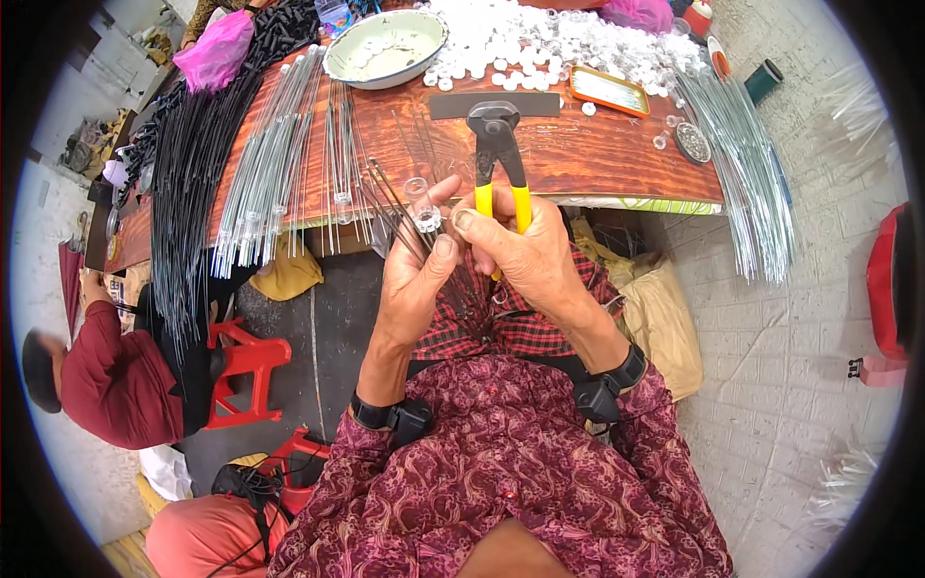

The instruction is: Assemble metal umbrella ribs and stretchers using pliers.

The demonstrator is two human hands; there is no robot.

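Observation:
My left hand (pixel 409 281) is closed around several thin dark rods (pixel 388 197), which fan up past the fingers. At its fingertips a clear plastic tube-shaped piece with a notched collar (pixel 421 204) is held by the rods, its open end facing up. In my right hand (pixel 540 258) are end-cutting pincers (pixel 497 144) with yellow handles, the jaws pointing away from me. My right thumb and fingertips reach in beside the clear piece; whether they also pinch something small there is hidden. Both hands are above my lap, just off the table's near edge.
On the wooden table (pixel 597 154) lie bundles of black rods (pixel 198 173) and silver rods (pixel 742 173), a white enamel basin (pixel 385 72), a heap of white caps (pixel 540 39), an orange-rimmed tray (pixel 609 91) and a dish of small metal parts (pixel 692 143). A co-worker (pixel 120 380) sits at left.

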